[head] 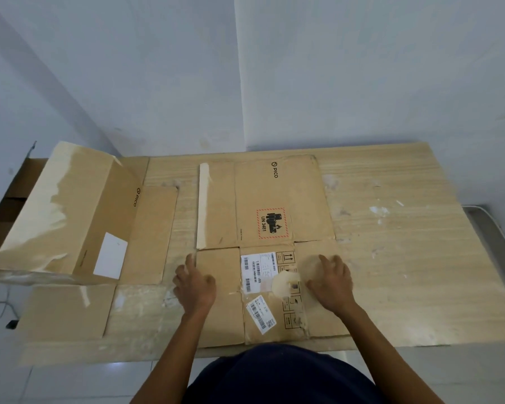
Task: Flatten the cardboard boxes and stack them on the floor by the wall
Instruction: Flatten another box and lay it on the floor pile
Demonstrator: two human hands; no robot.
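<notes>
A flattened cardboard box point(277, 199) with a PICO mark, a red UN 3481 label and barcode stickers lies flat on the wooden table point(405, 258), in front of me. My left hand point(194, 282) rests palm down on its near left flap, fingers spread. Resting on the near right flap is my right hand point(331, 282), with a crumpled wad of clear tape point(285, 282) just left of it. A second cardboard box point(79, 217), partly collapsed with one panel raised, sits at the table's left end, its flaps spread on the table.
White walls meet in a corner behind the table. Pale tiled floor point(85, 380) shows below the table's near edge. A cable and a small dark plug point(12, 324) lie on the floor at the left. Bare tabletop stretches to the right.
</notes>
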